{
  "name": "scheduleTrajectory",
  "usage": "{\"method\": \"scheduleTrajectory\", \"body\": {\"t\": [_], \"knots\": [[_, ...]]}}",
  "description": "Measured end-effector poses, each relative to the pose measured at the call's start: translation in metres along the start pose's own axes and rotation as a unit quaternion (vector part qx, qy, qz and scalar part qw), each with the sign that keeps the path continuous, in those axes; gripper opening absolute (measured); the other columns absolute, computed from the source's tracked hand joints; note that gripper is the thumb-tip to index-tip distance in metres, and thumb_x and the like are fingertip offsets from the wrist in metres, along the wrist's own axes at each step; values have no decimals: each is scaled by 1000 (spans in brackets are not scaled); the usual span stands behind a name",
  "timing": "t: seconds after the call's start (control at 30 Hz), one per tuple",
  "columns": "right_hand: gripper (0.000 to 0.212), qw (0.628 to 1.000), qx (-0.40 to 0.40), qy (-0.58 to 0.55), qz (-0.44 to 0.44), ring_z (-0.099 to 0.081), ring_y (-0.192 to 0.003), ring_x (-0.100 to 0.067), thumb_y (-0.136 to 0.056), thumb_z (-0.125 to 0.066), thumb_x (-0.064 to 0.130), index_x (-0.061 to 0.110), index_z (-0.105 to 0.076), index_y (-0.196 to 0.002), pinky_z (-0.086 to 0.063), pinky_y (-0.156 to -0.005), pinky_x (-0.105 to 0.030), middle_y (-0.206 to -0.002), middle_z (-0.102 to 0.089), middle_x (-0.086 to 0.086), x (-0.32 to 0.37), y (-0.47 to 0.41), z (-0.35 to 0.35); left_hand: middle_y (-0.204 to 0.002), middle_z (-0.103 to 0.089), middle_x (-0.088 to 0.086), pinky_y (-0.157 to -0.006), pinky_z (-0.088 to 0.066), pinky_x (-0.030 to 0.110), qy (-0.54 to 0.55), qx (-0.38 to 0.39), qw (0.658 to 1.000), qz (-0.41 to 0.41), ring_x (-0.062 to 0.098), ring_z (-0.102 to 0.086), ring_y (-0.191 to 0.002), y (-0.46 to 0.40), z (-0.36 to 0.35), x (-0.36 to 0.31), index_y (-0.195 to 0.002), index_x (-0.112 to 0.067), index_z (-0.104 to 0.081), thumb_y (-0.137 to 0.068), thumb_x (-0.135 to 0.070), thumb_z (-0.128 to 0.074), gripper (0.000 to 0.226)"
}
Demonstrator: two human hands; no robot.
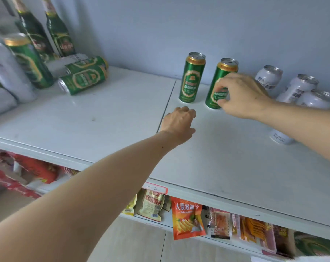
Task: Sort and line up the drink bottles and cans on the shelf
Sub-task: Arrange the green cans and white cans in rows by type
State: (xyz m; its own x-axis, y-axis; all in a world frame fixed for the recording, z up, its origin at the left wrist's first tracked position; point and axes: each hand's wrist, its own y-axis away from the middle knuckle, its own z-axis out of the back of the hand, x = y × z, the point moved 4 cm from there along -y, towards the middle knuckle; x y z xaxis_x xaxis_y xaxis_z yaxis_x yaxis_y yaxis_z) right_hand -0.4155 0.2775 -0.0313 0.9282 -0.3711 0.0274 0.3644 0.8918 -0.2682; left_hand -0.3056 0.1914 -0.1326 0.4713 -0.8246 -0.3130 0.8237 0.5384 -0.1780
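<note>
I am pinching the second green can point(220, 86) with my right hand point(243, 97) beside the first green can point(192, 77) on the shelf point(103, 114), my left hand point(178, 121) loosely curled and empty, and a hasty push is risking to tip the can against its neighbour.

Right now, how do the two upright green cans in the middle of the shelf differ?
The left green aluminium can stands free, untouched; the right green aluminium can is gripped by the right hand. The left one stands nearly upright; the right one leans more and is partly hidden by fingers. Both share green bodies, gold rims and the same label, on the white shelf.
</note>
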Motion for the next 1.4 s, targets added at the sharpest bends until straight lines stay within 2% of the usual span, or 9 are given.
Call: {"method": "scheduleTrajectory", "body": {"t": [0.2,0.33,0.5,0.67,0.8,0.93,1.07,1.2,1.4], "knots": [[27,999,20,6,48,-55,-107,-29,-78,-65,15,17,-66,-105,-48,-85,-37,-114,-61,-4,101,-42,-36,-121,-54,-2,-75,-35,29,-31,-1,998,56,20,-47,-116,33,44,124,-124,-20,-54,-89,-29,-63,37],[31,996,41,24,71,-50,-115,-29,-81,-64,16,16,-65,-112,-44,-92,-37,-121,-59,-4,158,-72,-59,-121,-54,-1,-79,-37,31,-60,5,995,80,20,-47,-116,52,71,199,-123,-20,-55,-89,-30,-63,36],[35,997,48,14,55,-48,-120,-30,-80,-65,18,18,-63,-116,-43,-95,-39,-127,-57,-4,207,-112,-85,-122,-53,-1,-76,-35,30,-87,4,991,105,21,-49,-115,64,97,275,-122,-19,-55,-88,-31,-64,37],[38,998,46,4,51,-47,-120,-31,-82,-62,13,14,-61,-120,-39,-90,-34,-123,-57,-9,245,-162,-104,-126,-50,1,-80,-45,36,-103,-30,983,152,24,-45,-118,54,116,339,-121,-15,-55,-85,-31,-68,42],[48,997,61,-30,29,-50,-119,-32,-80,-63,15,16,-55,-127,-42,-89,-35,-129,-54,-9,264,-209,-131,-133,-40,6,-96,-39,40,-130,-73,974,169,27,-38,-121,32,124,370,-128,-14,-47,-81,-29,-70,55],[56,991,101,-84,-3,-47,-123,-32,-85,-64,29,12,-44,-134,-43,-92,-37,-135,-49,-9,279,-247,-158,-132,-37,10,-94,-41,42,-123,-109,965,202,32,-35,-120,6,127,388,-126,-11,-41,-75,-30,-75,64],[34,975,133,-166,-64,-50,-97,-29,-92,-55,37,9,-51,-111,-34,-73,-28,-104,-52,-9,285,-273,-181,-133,-36,13,-82,-41,40,-67,-55,960,266,32,-38,-120,-10,121,405,-137,-12,-30,-71,-43,-77,87],[35,958,142,-232,-89,-49,-91,-29,-95,-47,38,8,-58,-109,-32,-72,-28,-99,-54,-11,289,-289,-202,-134,-41,13,-79,-44,38,-51,-49,960,271,30,-46,-120,-18,110,415,-146,-9,-20,-71,-47,-76,101],[38,906,123,-362,-181,-63,-101,-29,-91,-52,34,6,-60,-114,-56,-84,-42,-112,-63,-12,284,-295,-211,-127,-48,12,-72,-40,33,-53,-89,962,253,30,-54,-109,-16,112,416,-144,-6,-28,-68,-46,-79,99]]}}
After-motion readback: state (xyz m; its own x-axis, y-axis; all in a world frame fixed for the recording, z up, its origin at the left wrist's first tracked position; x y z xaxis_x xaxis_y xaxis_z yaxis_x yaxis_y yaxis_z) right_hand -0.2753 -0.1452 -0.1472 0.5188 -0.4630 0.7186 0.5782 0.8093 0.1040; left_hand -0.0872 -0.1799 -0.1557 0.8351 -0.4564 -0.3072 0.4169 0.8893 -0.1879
